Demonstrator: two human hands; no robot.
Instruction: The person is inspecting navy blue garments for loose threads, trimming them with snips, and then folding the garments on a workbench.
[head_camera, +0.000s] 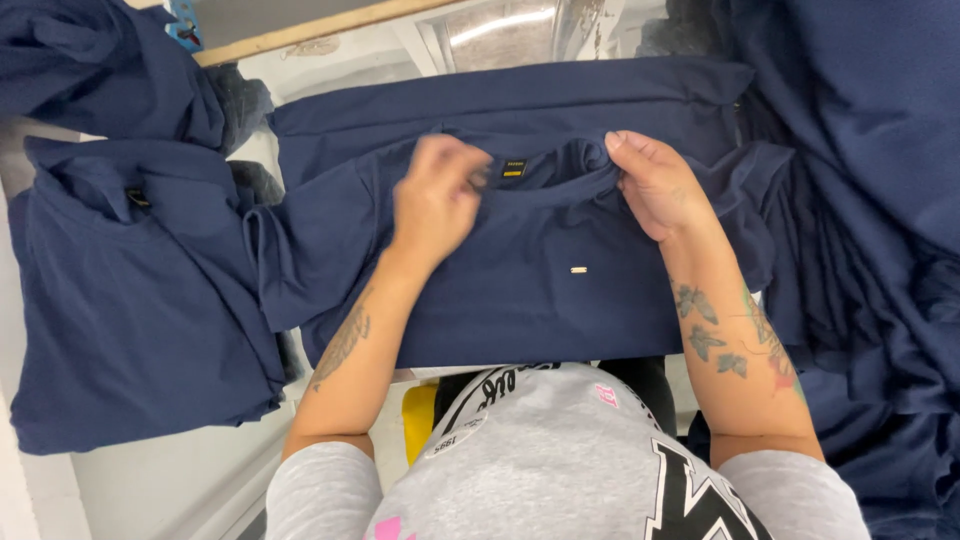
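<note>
Head view: your left hand (435, 200) and right hand (655, 185) are pinching the collar of a navy shirt (540, 290) lying flat on the table (150, 480), folded shirts (130, 300) stacked beside it.

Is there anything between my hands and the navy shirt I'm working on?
Nothing visible. The left hand and the right hand both rest directly on the navy shirt near its collar. The folded navy stack lies apart, to the left.
</note>
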